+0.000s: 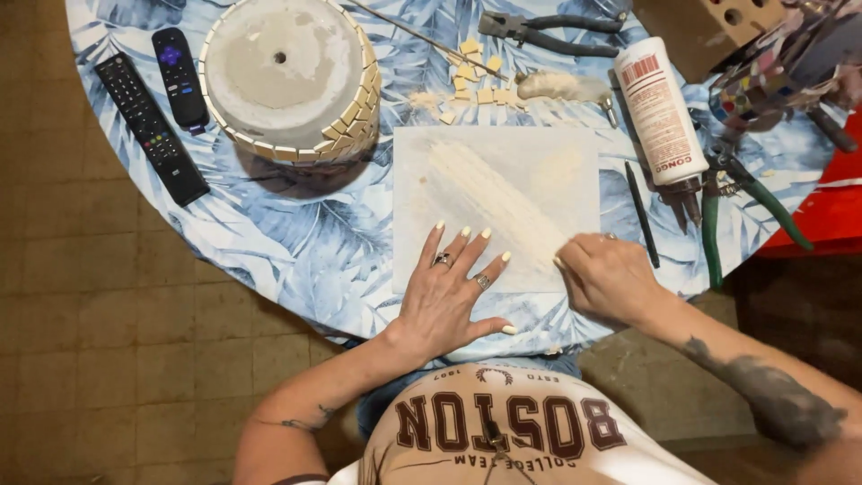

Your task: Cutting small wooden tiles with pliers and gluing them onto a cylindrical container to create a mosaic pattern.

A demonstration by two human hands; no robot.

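A white square tile (503, 171) lies on the round table, with a pale strip of small mosaic pieces (485, 202) running diagonally across it. My left hand (453, 292) rests flat on the tile's near left part, fingers spread, rings on two fingers. My right hand (606, 274) sits at the tile's near right corner, fingers curled against the lower end of the strip; whether it pinches anything is hidden.
An upturned pot (287, 76) partly covered in cream tiles stands at the back left, next to two black remotes (148, 117). Loose cream tile bits (471, 81), pliers (548, 31), a white glue bottle (660, 112), green-handled nippers (727, 202) and a black pen (640, 211) lie around.
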